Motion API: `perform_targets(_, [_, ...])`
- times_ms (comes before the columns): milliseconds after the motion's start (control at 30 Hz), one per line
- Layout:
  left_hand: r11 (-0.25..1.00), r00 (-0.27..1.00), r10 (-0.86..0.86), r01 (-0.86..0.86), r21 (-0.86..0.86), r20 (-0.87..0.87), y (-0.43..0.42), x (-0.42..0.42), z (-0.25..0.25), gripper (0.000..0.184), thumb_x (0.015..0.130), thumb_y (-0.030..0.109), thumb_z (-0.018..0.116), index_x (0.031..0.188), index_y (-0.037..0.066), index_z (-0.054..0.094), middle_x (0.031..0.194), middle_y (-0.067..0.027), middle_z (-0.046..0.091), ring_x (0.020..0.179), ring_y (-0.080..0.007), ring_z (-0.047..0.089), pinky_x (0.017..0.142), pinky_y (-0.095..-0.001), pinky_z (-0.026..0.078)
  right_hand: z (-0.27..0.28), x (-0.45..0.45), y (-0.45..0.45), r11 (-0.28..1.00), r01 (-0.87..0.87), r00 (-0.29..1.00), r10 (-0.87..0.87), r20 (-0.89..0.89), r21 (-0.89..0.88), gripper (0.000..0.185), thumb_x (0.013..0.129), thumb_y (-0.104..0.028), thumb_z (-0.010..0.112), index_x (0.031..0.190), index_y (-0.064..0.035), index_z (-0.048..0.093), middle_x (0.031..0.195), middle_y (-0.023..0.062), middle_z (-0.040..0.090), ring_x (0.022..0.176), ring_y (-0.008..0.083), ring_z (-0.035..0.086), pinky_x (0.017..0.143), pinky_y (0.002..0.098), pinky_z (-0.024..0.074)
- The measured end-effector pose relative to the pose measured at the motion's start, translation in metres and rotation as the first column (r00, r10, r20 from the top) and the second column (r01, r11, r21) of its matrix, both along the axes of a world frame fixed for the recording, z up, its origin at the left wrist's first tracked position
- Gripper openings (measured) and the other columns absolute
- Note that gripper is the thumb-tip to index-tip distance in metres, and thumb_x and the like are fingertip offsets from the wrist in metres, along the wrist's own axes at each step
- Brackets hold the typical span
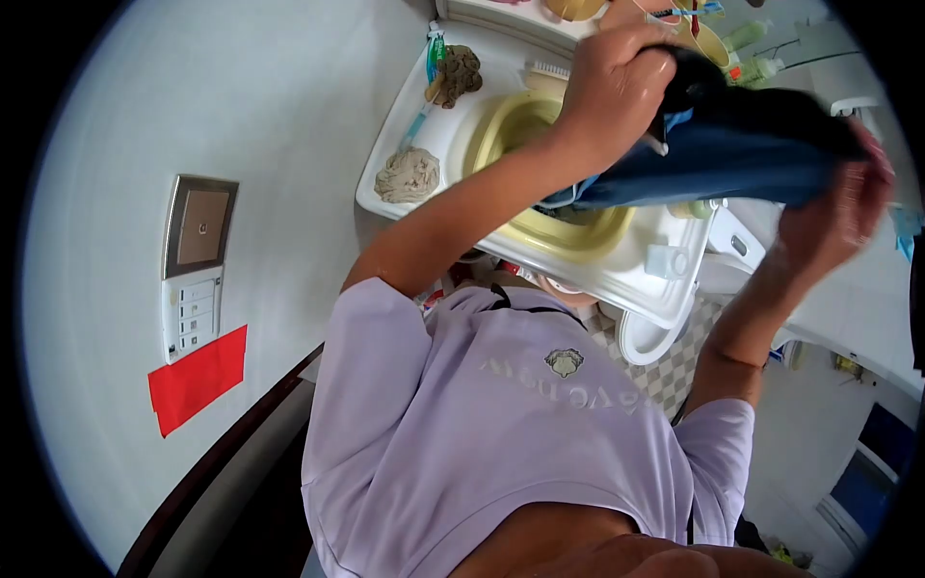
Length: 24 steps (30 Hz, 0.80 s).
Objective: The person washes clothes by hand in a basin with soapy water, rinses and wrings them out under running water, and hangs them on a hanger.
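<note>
A dark blue and black garment (pixel 718 164) is stretched between my two hands above the sink. My left hand (pixel 617 96) is closed around its black end, over the far side of the basin. My right hand (pixel 838 207), smeared by motion, grips the other end at the right. Part of the cloth hangs down into a yellow basin (pixel 588 249), which sits in the white sink (pixel 462 217). What lies in the basin is mostly hidden by the cloth and my left forearm.
On the sink's left ledge lie a beige cloth (pixel 408 176), a brown cloth (pixel 457 77), a toothbrush (pixel 416 127) and a green tube (pixel 436 48). A scrubbing brush (pixel 547 77) rests at the back. A clear cup (pixel 667 261) stands at the front right. Bottles (pixel 756 70) stand behind.
</note>
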<state>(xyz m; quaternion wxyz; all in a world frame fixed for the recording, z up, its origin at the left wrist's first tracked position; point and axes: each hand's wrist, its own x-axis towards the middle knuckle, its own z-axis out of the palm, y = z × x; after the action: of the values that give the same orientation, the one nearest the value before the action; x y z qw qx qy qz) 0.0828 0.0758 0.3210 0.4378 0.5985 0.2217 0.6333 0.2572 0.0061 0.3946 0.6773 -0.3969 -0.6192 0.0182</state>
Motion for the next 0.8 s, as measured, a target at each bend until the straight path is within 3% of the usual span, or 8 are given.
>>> perform_targets(133, [0.906, 0.985, -0.172, 0.164, -0.391, 0.015, 0.001, 0.006, -0.064, 0.017, 0.081, 0.007, 0.051, 0.087, -0.003, 0.063, 0.079, -0.0067, 0.059, 0.07, -0.01, 0.054, 0.064, -0.0252, 0.044, -0.099, -0.023, 0.008, 0.64, -0.274, 0.94, 0.335, -0.061, -0.718, 0.07, 0.08, -0.001, 0.062, 0.141, -0.011, 0.031, 0.123, 0.0041, 0.047, 0.087, 0.0116, 0.055, 0.075, 0.0229, 0.0462])
perform_targets(200, [0.695, 0.91, -0.411, 0.28, -0.662, -0.047, 0.008, 0.006, -0.117, 0.02, 0.083, 0.011, 0.052, 0.091, -0.004, 0.062, 0.089, -0.0108, 0.063, 0.08, -0.0159, 0.059, 0.075, -0.0258, 0.045, -0.177, -0.021, 0.024, 0.652, -0.266, 0.94, 0.339, -0.042, -0.71, 0.058, 0.08, -0.005, 0.064, 0.133, -0.0107, 0.042, 0.117, 0.0065, 0.05, 0.104, 0.0166, 0.049, 0.088, 0.0288, 0.0417])
perform_targets(267, [0.719, 0.918, -0.394, 0.337, -0.607, 0.043, 0.004, 0.019, -0.193, 0.025, 0.083, 0.018, 0.052, 0.096, -0.002, 0.06, 0.084, -0.0103, 0.062, 0.075, -0.0162, 0.058, 0.067, -0.0278, 0.046, -0.252, -0.001, 0.034, 0.647, -0.053, 0.976, 0.194, 0.096, -0.761, 0.042, 0.081, -0.009, 0.064, 0.122, -0.0083, 0.053, 0.101, 0.0126, 0.057, 0.096, 0.0247, 0.057, 0.084, 0.0328, 0.0448])
perform_targets(333, [0.988, 0.911, 0.006, -0.07, -0.139, -0.413, -0.008, 0.026, -0.27, 0.035, 0.085, 0.025, 0.056, 0.108, -0.001, 0.056, 0.109, -0.0178, 0.057, 0.096, -0.0277, 0.056, 0.083, -0.0335, 0.046, -0.328, 0.016, 0.035, 0.681, 0.206, 0.935, 0.074, 0.346, -0.703, 0.034, 0.084, -0.016, 0.059, 0.118, -0.0132, 0.055, 0.101, 0.0142, 0.056, 0.091, 0.0334, 0.058, 0.079, 0.04, 0.048])
perform_targets(467, [0.965, 0.222, -0.253, -0.016, -0.263, -0.942, -0.022, 0.009, -0.315, 0.091, 0.069, 0.057, 0.066, 0.141, 0.014, 0.032, 0.146, -0.0216, 0.023, 0.134, -0.0473, 0.014, 0.11, -0.0548, 0.012, -0.391, 0.001, 0.029, 0.468, 0.488, 0.75, 0.206, 0.628, -0.737, 0.036, 0.082, -0.029, 0.058, 0.116, -0.0197, 0.054, 0.107, 0.0114, 0.051, 0.084, 0.0344, 0.061, 0.067, 0.0453, 0.0513])
perform_targets(633, [0.974, 0.196, -0.226, 0.074, -0.215, -0.954, -0.003, 0.008, -0.369, 0.121, 0.047, 0.047, 0.083, 0.146, 0.023, 0.017, 0.151, -0.0132, 0.015, 0.135, -0.0484, 0.009, 0.11, -0.0547, 0.007, -0.444, 0.017, 0.062, 0.361, 0.511, 0.766, 0.22, 0.604, -0.78, 0.035, 0.081, -0.038, 0.054, 0.112, -0.0215, 0.053, 0.111, 0.0178, 0.055, 0.079, 0.0351, 0.063, 0.066, 0.046, 0.0519])
perform_targets(767, [0.91, 0.153, -0.412, 0.023, -0.414, -0.898, 0.02, 0.018, -0.386, 0.107, 0.057, 0.046, 0.077, 0.145, 0.026, 0.019, 0.148, -0.0137, 0.025, 0.131, -0.0502, 0.021, 0.107, -0.0591, 0.014, -0.46, 0.022, 0.097, 0.231, 0.607, 0.711, 0.27, 0.649, -0.761, 0.041, 0.081, -0.043, 0.052, 0.115, -0.0194, 0.054, 0.109, 0.017, 0.059, 0.085, 0.0403, 0.061, 0.071, 0.0487, 0.0506])
perform_targets(800, [0.886, 0.095, -0.463, 0.029, -0.462, -0.882, 0.025, 0.02, -0.393, 0.103, 0.06, 0.045, 0.076, 0.145, 0.026, 0.02, 0.146, -0.0142, 0.027, 0.13, -0.0501, 0.023, 0.107, -0.0595, 0.015, -0.482, 0.029, 0.101, 0.39, 0.55, 0.727, 0.211, 0.653, -0.738, 0.042, 0.081, -0.043, 0.052, 0.114, -0.0178, 0.055, 0.109, 0.0175, 0.059, 0.086, 0.0401, 0.061, 0.07, 0.0487, 0.0507])
